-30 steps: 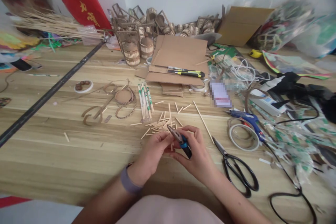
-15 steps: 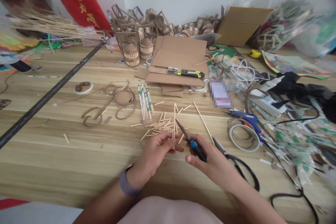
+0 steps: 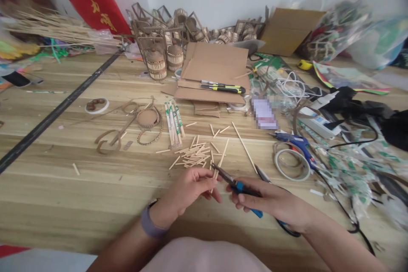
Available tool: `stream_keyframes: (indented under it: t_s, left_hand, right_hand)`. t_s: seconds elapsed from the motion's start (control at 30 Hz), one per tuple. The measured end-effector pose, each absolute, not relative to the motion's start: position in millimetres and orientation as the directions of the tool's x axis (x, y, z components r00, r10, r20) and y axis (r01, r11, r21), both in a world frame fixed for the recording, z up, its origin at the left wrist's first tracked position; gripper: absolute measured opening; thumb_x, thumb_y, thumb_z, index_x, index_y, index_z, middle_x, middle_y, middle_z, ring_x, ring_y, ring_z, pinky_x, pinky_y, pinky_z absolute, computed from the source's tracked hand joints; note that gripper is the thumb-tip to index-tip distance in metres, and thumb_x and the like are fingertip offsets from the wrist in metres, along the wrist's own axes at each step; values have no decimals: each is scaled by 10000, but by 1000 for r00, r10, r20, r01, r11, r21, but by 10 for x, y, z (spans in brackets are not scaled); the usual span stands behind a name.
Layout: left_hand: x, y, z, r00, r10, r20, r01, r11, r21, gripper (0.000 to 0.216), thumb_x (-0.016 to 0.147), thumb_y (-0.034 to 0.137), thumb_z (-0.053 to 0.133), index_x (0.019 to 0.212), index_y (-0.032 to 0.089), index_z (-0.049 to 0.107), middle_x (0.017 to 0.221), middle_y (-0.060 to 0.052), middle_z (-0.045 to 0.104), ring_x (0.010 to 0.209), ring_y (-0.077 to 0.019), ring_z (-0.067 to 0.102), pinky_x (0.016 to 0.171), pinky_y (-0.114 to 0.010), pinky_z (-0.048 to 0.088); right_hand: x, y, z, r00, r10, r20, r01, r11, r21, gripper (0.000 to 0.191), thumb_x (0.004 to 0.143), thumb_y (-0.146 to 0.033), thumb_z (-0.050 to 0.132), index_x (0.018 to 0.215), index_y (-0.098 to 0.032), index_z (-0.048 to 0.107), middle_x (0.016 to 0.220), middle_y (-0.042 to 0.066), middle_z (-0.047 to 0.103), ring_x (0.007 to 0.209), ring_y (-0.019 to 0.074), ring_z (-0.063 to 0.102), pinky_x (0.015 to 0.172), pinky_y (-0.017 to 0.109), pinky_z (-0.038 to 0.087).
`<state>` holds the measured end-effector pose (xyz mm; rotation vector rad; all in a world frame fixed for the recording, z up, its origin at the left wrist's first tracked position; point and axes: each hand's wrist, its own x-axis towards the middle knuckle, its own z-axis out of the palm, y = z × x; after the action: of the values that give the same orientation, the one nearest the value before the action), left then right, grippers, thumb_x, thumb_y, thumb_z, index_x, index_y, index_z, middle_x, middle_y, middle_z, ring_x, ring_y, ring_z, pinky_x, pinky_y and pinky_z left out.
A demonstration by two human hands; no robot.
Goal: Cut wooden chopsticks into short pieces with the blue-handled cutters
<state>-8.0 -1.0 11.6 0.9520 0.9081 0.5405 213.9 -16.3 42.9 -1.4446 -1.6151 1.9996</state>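
My left hand pinches a thin wooden chopstick, with what looks like a short cut piece beside it. Wrapped in my right hand are blue-and-black handled pliers. Their jaws meet the sticks just above my left fingertips; whether they are closed on the wood is hard to make out. Just beyond my hands lies a loose pile of short stick pieces. Paper-wrapped chopsticks lie behind it. Scissors rest partly hidden under my right forearm, near a long bare stick.
Cardboard sheets carry yellow-black cutters. To the right are a tape roll, a blue glue gun, cords and wrapper scraps. Small woven lanterns stand at the back. Curved strips lie left.
The pliers have swung lower and been brought onto the sticks, and my right fingers now wrap both handles. The chopstick in my left hand has tilted to the right.
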Motion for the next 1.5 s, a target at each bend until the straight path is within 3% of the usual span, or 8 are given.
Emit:
stream_keyframes:
  t_s: [0.6,0.83,1.17,1.5]
  left_hand:
    - [-88,-25,91,628,666,-402,-17,528,849,259,768,388,619,837,150,695,629,-4,664,586,-119,622,608,-218,400]
    - [-77,-28,85,617,666,-418,-10,538,843,266,743,389,637,819,140,691,601,0,652,565,-114,611,598,-214,405]
    - [-75,-23,80,623,658,-422,5,537,844,286,739,406,633,809,133,682,585,0,643,560,-116,607,597,-217,403]
    - [-74,-15,76,628,668,-400,-8,519,855,308,735,435,644,793,135,687,587,-1,634,560,-119,602,607,-228,415]
  right_hand:
    - [1977,-89,510,-524,619,-585,370,-453,-811,369,798,-473,632,1008,-169,628,844,23,584,746,149,518,650,263,430]
    - [1983,-91,508,-527,661,-534,439,-326,-837,339,823,-466,613,982,-168,645,866,30,580,777,161,503,652,263,416]
    - [2010,-82,470,-554,633,-541,469,-300,-831,401,819,-503,604,1019,-157,623,883,27,543,774,160,466,643,264,392]
    - [2008,-62,454,-579,638,-508,479,-239,-845,311,828,-450,591,978,-178,613,880,25,553,785,167,483,660,272,413]
